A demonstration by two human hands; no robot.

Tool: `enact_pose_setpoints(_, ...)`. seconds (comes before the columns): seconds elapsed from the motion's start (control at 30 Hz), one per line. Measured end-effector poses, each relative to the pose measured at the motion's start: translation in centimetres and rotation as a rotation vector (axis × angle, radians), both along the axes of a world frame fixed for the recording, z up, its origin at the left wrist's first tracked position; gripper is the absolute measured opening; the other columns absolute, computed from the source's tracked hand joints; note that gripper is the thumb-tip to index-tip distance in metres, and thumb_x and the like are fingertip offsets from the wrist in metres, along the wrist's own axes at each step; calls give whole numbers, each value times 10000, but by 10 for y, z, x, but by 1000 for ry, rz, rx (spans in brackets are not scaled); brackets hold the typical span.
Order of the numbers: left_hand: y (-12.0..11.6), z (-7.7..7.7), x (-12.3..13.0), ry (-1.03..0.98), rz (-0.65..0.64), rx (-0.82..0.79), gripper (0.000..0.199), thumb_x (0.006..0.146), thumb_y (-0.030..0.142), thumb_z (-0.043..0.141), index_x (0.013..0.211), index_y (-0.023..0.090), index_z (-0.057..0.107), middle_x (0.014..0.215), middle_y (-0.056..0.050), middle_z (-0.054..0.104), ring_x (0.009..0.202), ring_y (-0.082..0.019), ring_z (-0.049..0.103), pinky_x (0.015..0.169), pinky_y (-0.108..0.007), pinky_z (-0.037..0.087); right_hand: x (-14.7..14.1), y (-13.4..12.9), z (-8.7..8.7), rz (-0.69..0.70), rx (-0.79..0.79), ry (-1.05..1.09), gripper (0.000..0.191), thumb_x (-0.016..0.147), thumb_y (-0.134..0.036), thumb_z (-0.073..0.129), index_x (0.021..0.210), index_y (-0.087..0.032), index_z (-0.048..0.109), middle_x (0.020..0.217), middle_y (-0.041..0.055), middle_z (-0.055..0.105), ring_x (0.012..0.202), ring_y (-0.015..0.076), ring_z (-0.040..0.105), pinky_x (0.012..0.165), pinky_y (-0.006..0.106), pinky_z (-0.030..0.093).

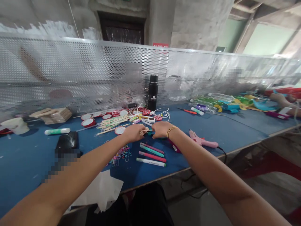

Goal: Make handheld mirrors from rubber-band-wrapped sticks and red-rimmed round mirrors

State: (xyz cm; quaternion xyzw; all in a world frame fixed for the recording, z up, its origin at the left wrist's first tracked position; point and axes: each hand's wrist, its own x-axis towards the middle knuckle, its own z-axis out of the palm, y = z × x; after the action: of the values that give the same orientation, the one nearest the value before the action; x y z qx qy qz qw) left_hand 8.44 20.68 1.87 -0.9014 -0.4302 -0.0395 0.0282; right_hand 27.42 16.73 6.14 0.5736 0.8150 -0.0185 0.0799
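Note:
My left hand [134, 133] is closed in a pinch around a small pale piece [144, 130], perhaps wood, over the middle of the blue table. Just to its right, my right hand [162, 129], with a gold bracelet at the wrist, has its fingers bent down. What they hold, if anything, is hidden. Something small and green [150, 133] shows between the hands. Below them lies a row of several capped markers [151, 153]. Colourful paper clips [121, 156] are spread under my left forearm. Beyond the left hand are wooden sticks [113, 123] and red-rimmed round lids [88, 122].
A black bottle [153, 94] stands near the perforated metal screen [188, 69]. A pink glue gun [203, 141] lies by my right forearm. To the left are a black box-like object [67, 141] and wooden pieces [56, 115]. Plastic bottles [203, 107] lie at right, near another person's hand [279, 99].

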Motion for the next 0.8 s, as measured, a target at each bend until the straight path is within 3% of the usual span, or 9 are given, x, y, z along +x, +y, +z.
enact_pose_setpoints(0.2, 15, -6, -18, 12, -7, 22, 257, 918, 279, 551, 1038, 237, 774, 1062, -85, 746, 985, -230, 683, 806, -285, 479, -2, -16, -6, -29, 70, -17, 348, 891, -133, 614, 1221, -177, 713, 1267, 162, 734, 1173, 298, 697, 903, 333, 536)
enact_pose_setpoints(0.47, 20, -13, -11, 35, -30, 25, 279, 878, 411, 629, 994, 235, 812, 1032, -93, 749, 971, -246, 677, 801, -294, 485, 1, -15, -9, -22, 74, -15, 325, 890, -136, 582, 1173, -179, 734, 1258, 153, 740, 1125, 286, 710, 852, 314, 519)
enact_pose_setpoints(0.63, 18, -12, -5, 17, -9, 5, 264, 909, 340, 586, 920, 212, 816, 1024, -101, 763, 941, -248, 690, 761, -297, 479, 8, -9, -12, -22, 58, -11, 260, 889, -170, 596, 1092, -191, 759, 1188, 127, 769, 1070, 267, 724, 804, 291, 506)
enact_pose_setpoints(0.8, 15, -8, -7, -16, 10, -39, 232, 908, 333, 601, 980, 264, 810, 996, -58, 781, 989, -226, 689, 811, -266, 479, 15, -5, -17, -23, 67, 14, 258, 875, -222, 654, 1113, -214, 751, 1198, 94, 769, 1093, 253, 713, 813, 274, 493)
